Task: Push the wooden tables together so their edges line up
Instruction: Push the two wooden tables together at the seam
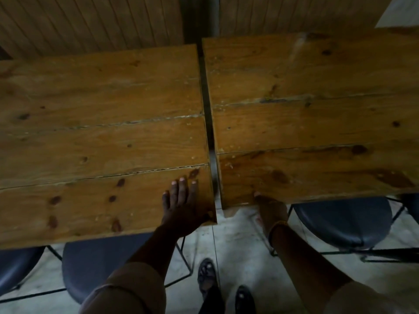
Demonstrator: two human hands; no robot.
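Two plank-topped wooden tables stand side by side, the left table (97, 137) and the right table (317, 123). A narrow dark gap runs between them, and the left table's near edge sits closer to me than the right one's. My left hand (181, 207) lies flat on the left table's near right corner, fingers spread. My right hand (271, 210) grips the near edge of the right table by its left corner, thumb on top and fingers hidden underneath.
Dark round-seated stools with thin metal legs stand under the near edges: one (99, 268) at the left table, one (342, 220) at the right. A wood-panelled wall (90, 21) rises right behind both tables. My feet (224, 288) are on a pale floor.
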